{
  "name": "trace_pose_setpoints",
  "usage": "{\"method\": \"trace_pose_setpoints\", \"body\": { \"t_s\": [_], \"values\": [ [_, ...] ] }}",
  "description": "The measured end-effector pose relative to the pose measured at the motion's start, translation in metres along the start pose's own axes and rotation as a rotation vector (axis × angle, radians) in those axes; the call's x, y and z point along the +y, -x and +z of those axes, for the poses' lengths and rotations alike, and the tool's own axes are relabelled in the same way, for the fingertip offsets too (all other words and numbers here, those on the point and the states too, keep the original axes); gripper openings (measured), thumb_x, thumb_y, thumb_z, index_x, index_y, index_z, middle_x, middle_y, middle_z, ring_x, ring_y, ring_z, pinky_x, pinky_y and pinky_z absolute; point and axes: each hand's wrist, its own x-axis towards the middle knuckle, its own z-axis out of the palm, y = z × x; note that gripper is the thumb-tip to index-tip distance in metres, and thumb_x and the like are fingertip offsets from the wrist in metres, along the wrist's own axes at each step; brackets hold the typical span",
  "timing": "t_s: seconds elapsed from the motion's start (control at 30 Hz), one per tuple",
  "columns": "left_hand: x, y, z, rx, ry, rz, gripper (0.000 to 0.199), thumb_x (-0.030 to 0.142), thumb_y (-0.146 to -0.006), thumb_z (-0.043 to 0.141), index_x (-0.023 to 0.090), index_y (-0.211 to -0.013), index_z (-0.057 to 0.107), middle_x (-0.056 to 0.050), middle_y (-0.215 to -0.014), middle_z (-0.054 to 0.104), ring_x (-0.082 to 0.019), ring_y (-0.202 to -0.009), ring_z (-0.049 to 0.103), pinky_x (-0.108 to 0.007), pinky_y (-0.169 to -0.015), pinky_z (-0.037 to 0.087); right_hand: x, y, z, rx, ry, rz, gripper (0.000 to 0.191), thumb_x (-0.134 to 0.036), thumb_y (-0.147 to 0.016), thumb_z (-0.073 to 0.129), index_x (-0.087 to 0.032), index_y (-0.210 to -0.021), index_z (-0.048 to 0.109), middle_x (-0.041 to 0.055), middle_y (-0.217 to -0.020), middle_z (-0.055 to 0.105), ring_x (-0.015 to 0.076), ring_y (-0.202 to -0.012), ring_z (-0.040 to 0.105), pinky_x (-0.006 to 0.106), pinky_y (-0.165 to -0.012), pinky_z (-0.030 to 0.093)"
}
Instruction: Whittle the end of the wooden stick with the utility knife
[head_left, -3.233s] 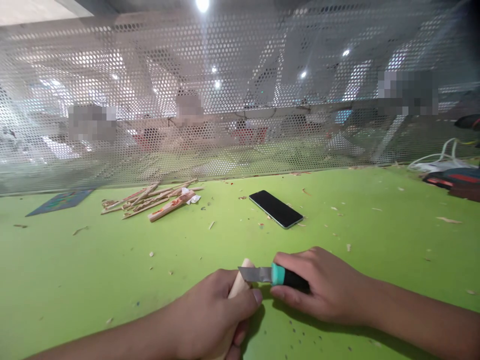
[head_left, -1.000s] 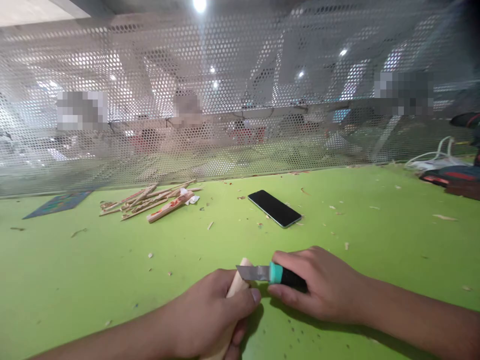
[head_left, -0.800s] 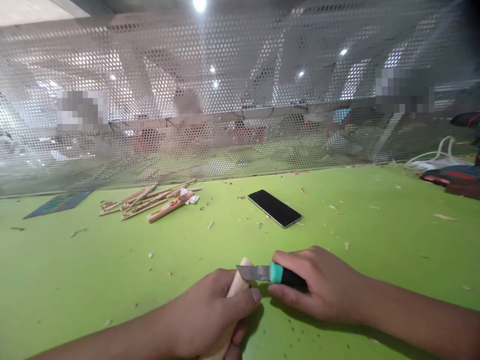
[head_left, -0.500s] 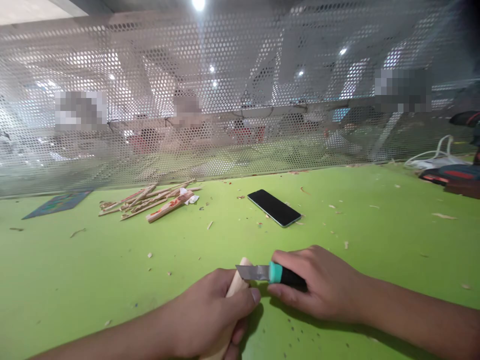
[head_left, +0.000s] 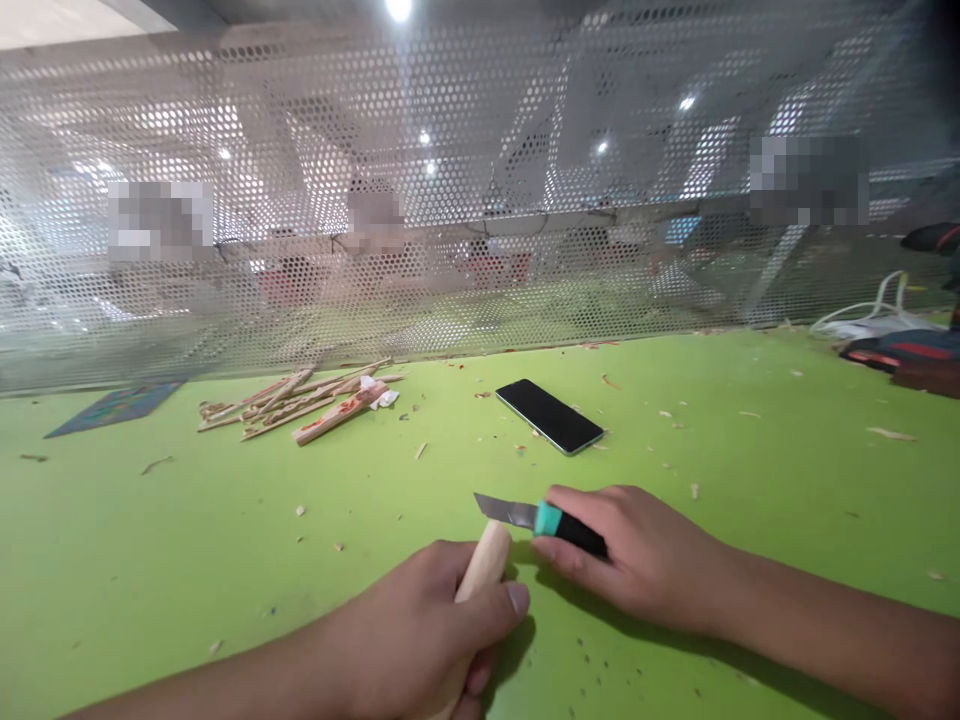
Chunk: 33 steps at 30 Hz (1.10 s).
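Observation:
My left hand (head_left: 442, 630) is closed around a pale wooden stick (head_left: 487, 560), whose rounded top end sticks up past my thumb. The lower part of the stick is mostly hidden by my fingers. In my right hand (head_left: 622, 550) is a utility knife (head_left: 551, 520) with a black and teal handle. Its blade points left and sits right at the top end of the stick; whether it touches the wood I cannot tell.
A black phone (head_left: 550, 415) lies beyond my hands on the green table (head_left: 187, 560). Back left are a pile of carved sticks (head_left: 300, 395) and a flat patterned sheet (head_left: 116, 408). A power drill (head_left: 915, 350) stands far right. Behind runs a perforated metal screen (head_left: 450, 200). Wood shavings are scattered around.
The knife blade has moved up along the stick, from just below its tip to the tip itself, and now tilts. My left hand has shifted slightly right with the stick.

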Motion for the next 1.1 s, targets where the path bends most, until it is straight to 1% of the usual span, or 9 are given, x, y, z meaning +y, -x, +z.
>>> {"method": "trace_pose_setpoints", "body": {
  "t_s": [0.1,0.33,0.43,0.57,0.73,0.87,0.97,1.1],
  "values": [
    [-0.0002,-0.0004,0.0008,0.006,-0.006,-0.007,0.043,0.053,-0.099,0.051,0.019,-0.072,0.048,0.008,-0.055,0.050,-0.006,-0.034,0.046,-0.018,-0.040,0.039,-0.0002,-0.0016,-0.0019,0.003,0.012,0.013,0.051,-0.068,-0.102,0.044,-0.022,-0.081,0.052,0.0001,-0.066,0.060,0.0162,-0.055,0.049,0.028,-0.052,0.025],
    [-0.0015,-0.0019,0.0006,0.011,0.012,0.004,0.044,0.054,-0.099,0.053,0.019,-0.073,0.048,0.008,-0.056,0.050,-0.005,-0.034,0.047,-0.017,-0.041,0.040,-0.0003,0.0005,0.0006,0.026,-0.009,0.025,0.050,-0.067,-0.103,0.045,-0.022,-0.081,0.052,-0.0008,-0.065,0.059,0.0161,-0.054,0.049,0.028,-0.052,0.025],
    [-0.0036,-0.0036,0.0002,0.013,0.032,-0.008,0.047,0.060,-0.096,0.055,0.019,-0.074,0.047,0.007,-0.056,0.051,-0.006,-0.034,0.047,-0.018,-0.040,0.039,-0.0009,0.0015,0.0003,0.027,-0.023,0.019,0.051,-0.067,-0.103,0.045,-0.021,-0.081,0.053,-0.0007,-0.065,0.059,0.0160,-0.054,0.050,0.028,-0.052,0.025],
    [-0.0071,-0.0051,-0.0002,0.011,0.060,0.007,0.054,0.072,-0.090,0.059,0.020,-0.078,0.048,0.008,-0.058,0.052,-0.006,-0.034,0.047,-0.018,-0.040,0.039,-0.0007,0.0030,-0.0003,-0.001,-0.042,-0.053,0.051,-0.067,-0.102,0.046,-0.021,-0.082,0.055,-0.0003,-0.067,0.061,0.0152,-0.053,0.050,0.027,-0.051,0.024],
    [-0.0069,-0.0044,0.0009,0.003,0.075,0.027,0.064,0.081,-0.086,0.055,0.020,-0.075,0.048,0.008,-0.056,0.050,-0.006,-0.032,0.045,-0.019,-0.039,0.038,0.0011,0.0050,-0.0006,-0.028,-0.049,-0.123,0.052,-0.069,-0.100,0.048,-0.021,-0.079,0.053,-0.0032,-0.063,0.054,0.0131,-0.051,0.043,0.027,-0.051,0.023],
    [-0.0047,-0.0037,0.0009,0.007,0.049,0.028,0.065,0.080,-0.091,0.051,0.019,-0.068,0.047,0.007,-0.052,0.049,-0.006,-0.032,0.045,-0.019,-0.039,0.037,0.0029,0.0047,-0.0006,-0.049,-0.046,-0.152,0.053,-0.069,-0.100,0.046,-0.021,-0.078,0.052,-0.0038,-0.061,0.052,0.0122,-0.049,0.041,0.027,-0.051,0.024],
    [-0.0037,-0.0036,0.0008,-0.008,0.043,0.027,0.063,0.075,-0.094,0.050,0.019,-0.067,0.047,0.007,-0.050,0.048,-0.007,-0.032,0.046,-0.020,-0.039,0.038,0.0030,0.0038,-0.0008,-0.036,-0.022,-0.148,0.052,-0.069,-0.100,0.047,-0.022,-0.078,0.051,-0.0039,-0.062,0.052,0.0122,-0.050,0.040,0.027,-0.051,0.023],
    [-0.0044,-0.0041,0.0022,0.035,0.044,0.037,0.061,0.075,-0.094,0.049,0.019,-0.068,0.047,0.007,-0.050,0.047,-0.007,-0.030,0.045,-0.019,-0.036,0.036,0.0017,0.0038,0.0004,-0.002,-0.001,-0.136,0.052,-0.068,-0.100,0.048,-0.022,-0.078,0.052,-0.0038,-0.062,0.052,0.0122,-0.050,0.040,0.026,-0.051,0.022]
  ]
}}
